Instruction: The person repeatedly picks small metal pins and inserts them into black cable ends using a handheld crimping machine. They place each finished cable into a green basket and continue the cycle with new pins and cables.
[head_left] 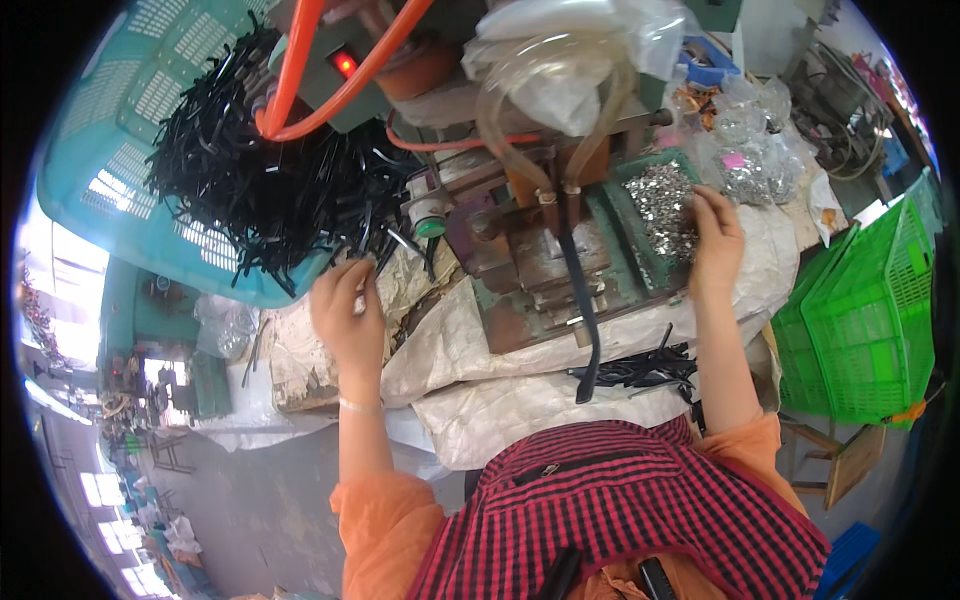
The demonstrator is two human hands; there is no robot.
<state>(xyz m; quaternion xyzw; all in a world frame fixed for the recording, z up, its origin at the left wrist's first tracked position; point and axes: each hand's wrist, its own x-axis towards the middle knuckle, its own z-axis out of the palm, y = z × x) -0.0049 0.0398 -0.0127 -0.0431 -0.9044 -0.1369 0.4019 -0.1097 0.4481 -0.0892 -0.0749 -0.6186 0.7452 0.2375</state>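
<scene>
My left hand has its fingers curled together beside a large pile of black eyeglass temples; what it pinches, if anything, is too small to make out. At the right edge of a green tray, the bent fingers of my right hand touch small shiny metal pieces. Their tips are partly hidden, so their hold does not show. Between my hands, a single black eyeglass temple stands in the bench machine, its curved end pointing toward me.
A teal basket backs the pile. More black temples lie on the white sacking before me. A green crate stands to the right, bags of metal parts behind. Orange hoses and clear tubes cross over the machine.
</scene>
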